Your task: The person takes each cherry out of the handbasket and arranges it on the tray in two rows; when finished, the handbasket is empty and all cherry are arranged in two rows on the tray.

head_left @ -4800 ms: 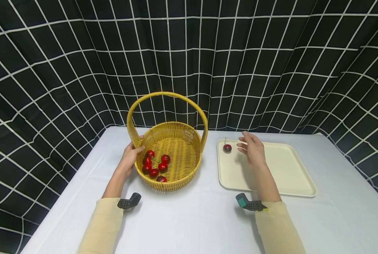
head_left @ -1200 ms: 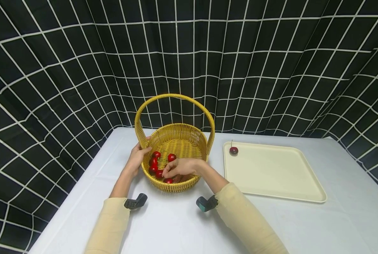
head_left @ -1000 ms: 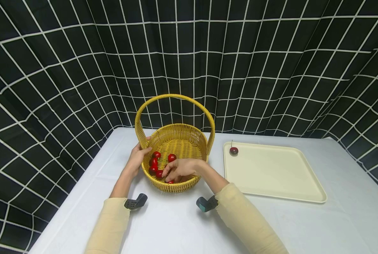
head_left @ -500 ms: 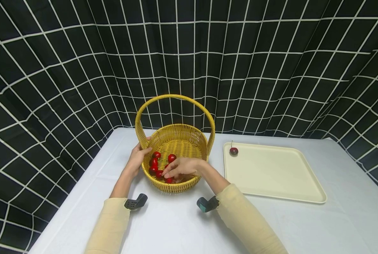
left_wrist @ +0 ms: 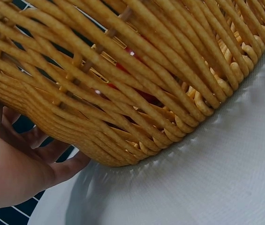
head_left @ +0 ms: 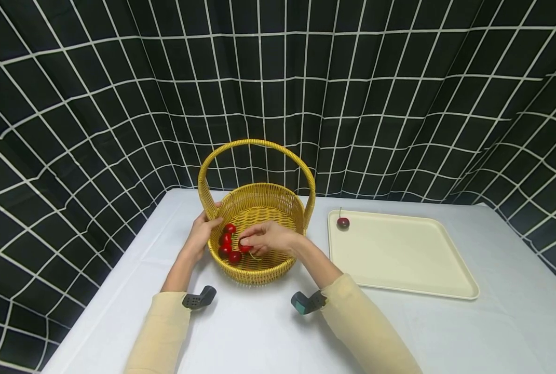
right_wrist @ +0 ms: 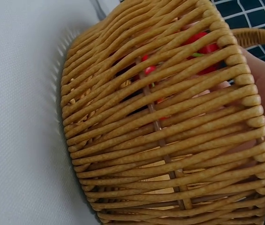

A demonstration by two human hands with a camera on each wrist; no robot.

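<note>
Yellow woven basket (head_left: 256, 276), red and dark-red cherries (head_left: 234, 257), cream tray (head_left: 401, 254), white tablecloth (head_left: 254, 332), white-gridded black curtain (head_left: 273, 93)

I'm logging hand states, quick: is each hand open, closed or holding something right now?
Left hand: holding the yellow basket at its side.
Right hand: pinching a red cherry.

Tablecloth (head_left: 254, 337): bright, I'm seeing soft shadows beside both sleeves (head_left: 158, 332)
Curtain (head_left: 399, 78): dark, grid stretched toward the edges
Wrist views: dimmer, greyer
Cherries (head_left: 234, 257): small glints
</note>
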